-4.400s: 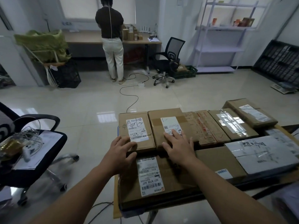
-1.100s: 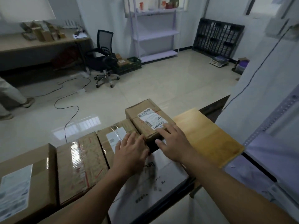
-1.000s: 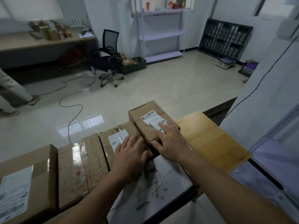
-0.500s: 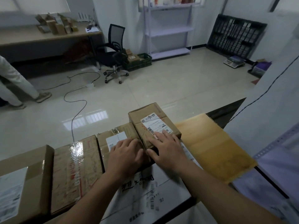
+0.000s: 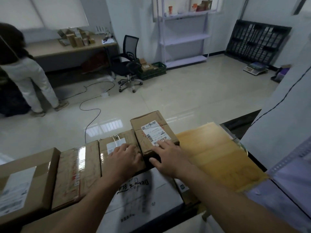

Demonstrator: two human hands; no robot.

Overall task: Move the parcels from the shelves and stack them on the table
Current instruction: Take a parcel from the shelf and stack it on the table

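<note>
Several cardboard parcels lie side by side on the wooden table [image 5: 217, 153]. A small brown parcel with a white barcode label [image 5: 151, 132] stands at the right end of the row. My right hand [image 5: 165, 156] lies on its near top edge, thumb down its front face. My left hand [image 5: 123, 156] rests flat on the lower taped parcel [image 5: 116, 143] just to its left. A white parcel with handwriting [image 5: 139, 195] lies under my forearms. Two more brown parcels [image 5: 75, 170] sit further left.
A person in white trousers [image 5: 28, 78] stands at a desk [image 5: 70, 46] at the back left. A black office chair [image 5: 127, 64], a floor cable [image 5: 90, 105], a white shelf unit [image 5: 183, 36] and a green crate [image 5: 154, 69] stand behind the table. A shelf frame [image 5: 294, 158] is at my right.
The view swung from the left parcels to the table's right end. Over the last second both hands stayed at the small labelled parcel, the right hand sliding toward its near edge.
</note>
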